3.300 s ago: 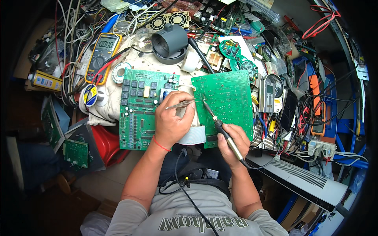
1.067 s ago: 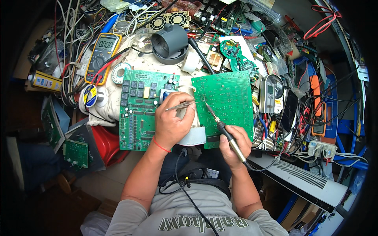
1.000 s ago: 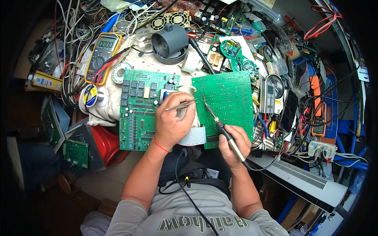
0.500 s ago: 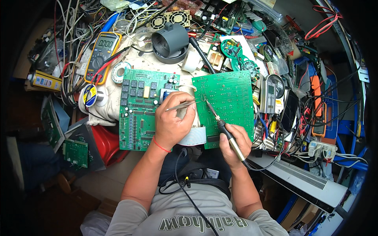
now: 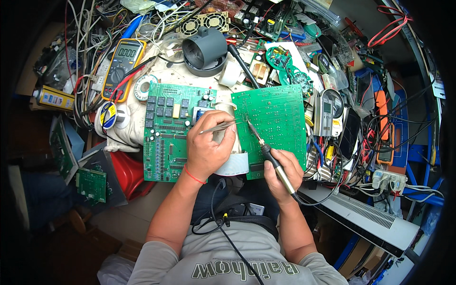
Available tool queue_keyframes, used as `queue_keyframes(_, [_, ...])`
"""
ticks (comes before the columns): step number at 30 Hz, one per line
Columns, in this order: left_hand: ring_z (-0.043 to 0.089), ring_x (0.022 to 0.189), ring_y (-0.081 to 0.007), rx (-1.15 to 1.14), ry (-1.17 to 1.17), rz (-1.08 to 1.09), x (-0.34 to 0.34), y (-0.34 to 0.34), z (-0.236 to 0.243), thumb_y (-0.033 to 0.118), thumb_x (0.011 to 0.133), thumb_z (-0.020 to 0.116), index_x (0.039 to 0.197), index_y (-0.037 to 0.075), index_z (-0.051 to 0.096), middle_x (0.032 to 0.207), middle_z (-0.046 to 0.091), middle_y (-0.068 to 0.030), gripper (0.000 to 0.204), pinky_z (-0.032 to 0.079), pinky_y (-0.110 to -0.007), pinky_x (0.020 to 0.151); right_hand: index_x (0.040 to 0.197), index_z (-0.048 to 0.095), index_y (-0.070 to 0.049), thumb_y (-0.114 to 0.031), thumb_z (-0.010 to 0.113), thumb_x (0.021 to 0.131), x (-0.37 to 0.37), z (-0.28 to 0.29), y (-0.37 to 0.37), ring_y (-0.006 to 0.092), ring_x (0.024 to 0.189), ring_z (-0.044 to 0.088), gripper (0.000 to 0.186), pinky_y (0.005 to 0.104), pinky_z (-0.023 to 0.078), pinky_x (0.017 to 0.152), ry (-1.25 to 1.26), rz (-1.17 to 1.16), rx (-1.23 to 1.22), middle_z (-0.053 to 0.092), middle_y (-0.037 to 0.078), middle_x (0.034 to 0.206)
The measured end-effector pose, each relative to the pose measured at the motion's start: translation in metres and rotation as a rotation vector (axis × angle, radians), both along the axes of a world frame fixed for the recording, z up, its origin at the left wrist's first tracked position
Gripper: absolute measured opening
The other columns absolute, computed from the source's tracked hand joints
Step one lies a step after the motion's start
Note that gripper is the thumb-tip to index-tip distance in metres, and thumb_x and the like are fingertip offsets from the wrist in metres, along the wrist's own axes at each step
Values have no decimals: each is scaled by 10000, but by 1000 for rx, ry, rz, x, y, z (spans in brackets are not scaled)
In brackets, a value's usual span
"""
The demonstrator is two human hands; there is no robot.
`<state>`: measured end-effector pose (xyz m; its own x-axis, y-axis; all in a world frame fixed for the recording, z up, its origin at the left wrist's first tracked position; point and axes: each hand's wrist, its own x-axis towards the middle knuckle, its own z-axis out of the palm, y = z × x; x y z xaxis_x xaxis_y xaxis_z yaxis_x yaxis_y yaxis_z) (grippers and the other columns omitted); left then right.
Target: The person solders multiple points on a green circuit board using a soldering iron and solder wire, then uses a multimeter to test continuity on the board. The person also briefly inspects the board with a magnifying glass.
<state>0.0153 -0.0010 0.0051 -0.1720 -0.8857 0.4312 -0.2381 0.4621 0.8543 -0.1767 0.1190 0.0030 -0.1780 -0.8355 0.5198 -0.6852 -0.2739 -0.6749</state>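
My left hand (image 5: 211,142) is closed on metal tweezers (image 5: 216,128), their tips over the solder side of a green circuit board (image 5: 278,114). My right hand (image 5: 284,168) grips a soldering iron (image 5: 266,149) with a black and silver handle; its tip meets that board beside the tweezer tips, though contact is too small to confirm. A second green board (image 5: 164,152), component side up with black relays, lies left of my left hand. A pale ribbon cable (image 5: 231,164) runs between the boards, partly hidden by that hand.
A yellow multimeter (image 5: 122,71) and wire spools (image 5: 109,115) sit at left. Behind the boards are a grey cylindrical holder (image 5: 202,52), fans (image 5: 190,26) and round green boards (image 5: 278,59). Tangled cables, meters (image 5: 325,111) and a power strip (image 5: 387,179) crowd the right side.
The soldering iron has shifted slightly: its tip is a little higher than a second ago, and my right hand sits slightly right of where it was 3.3 seconds ago. My left hand stays put.
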Motion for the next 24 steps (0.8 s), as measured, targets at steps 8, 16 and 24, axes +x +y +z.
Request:
queue_keyframes(8, [731,890,-252,-5,-9,3,0,0,1,-22,906,757,1011,5,701,995,744,-128,122,575,-351,803,1141,747,37,-19,834,809,-1,-1,1,317,825,750,347,369,606,731,11,-2,-9,751,212,1003])
queue_keyframes(16, [735,873,-226,-9,-13,1,0,0,-2,-21,913,755,1019,3,704,1001,741,-121,120,582,-331,782,1188,723,50,-15,812,872,-4,-8,8,289,871,736,334,355,596,771,-129,-24,-75,749,213,1045])
queue_keyframes(24, [732,848,-187,11,-16,0,0,1,-4,-13,931,747,1028,1,705,1017,732,-110,107,578,-306,754,1194,720,63,-56,792,901,-10,-6,20,279,920,716,324,357,580,846,-321,-102,-24,742,200,1064])
